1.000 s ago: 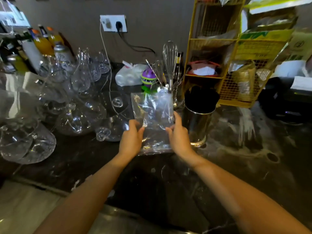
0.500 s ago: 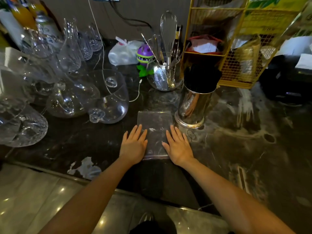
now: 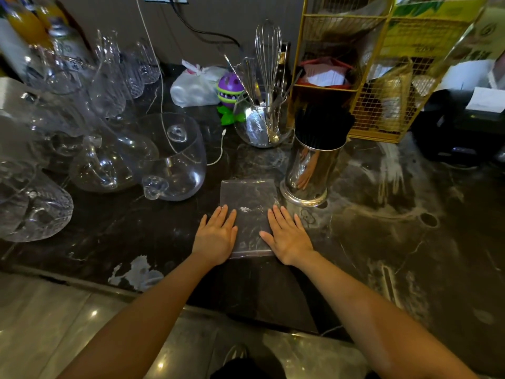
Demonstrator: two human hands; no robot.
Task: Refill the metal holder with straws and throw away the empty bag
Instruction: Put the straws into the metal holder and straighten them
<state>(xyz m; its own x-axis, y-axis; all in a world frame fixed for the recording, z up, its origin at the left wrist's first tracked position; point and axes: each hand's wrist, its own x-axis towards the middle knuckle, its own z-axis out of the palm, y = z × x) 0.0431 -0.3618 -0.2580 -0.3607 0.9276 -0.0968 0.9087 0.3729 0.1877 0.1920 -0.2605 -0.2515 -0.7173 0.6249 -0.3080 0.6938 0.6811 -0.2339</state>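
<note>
An empty clear plastic bag [image 3: 250,206] lies flat on the dark marble counter [image 3: 382,228]. My left hand [image 3: 216,236] presses flat on the bag's left edge, fingers spread. My right hand [image 3: 289,236] lies flat on its right edge. Neither hand grips anything. Just beyond the bag's right corner stands the shiny metal holder [image 3: 308,170], filled with black straws [image 3: 322,127] that fan out above its rim.
Several clear glass jugs and carafes [image 3: 169,160] crowd the left. A glass jar of whisks and utensils [image 3: 262,119], a purple toy [image 3: 231,90] and a white bag [image 3: 196,86] sit behind. A yellow wire rack [image 3: 382,72] stands at back right. The counter's front edge runs below my wrists.
The bag went from held upright in both hands to lying flat on the counter. Both hands let go and now press flat on it; since half a second ago they barely moved.
</note>
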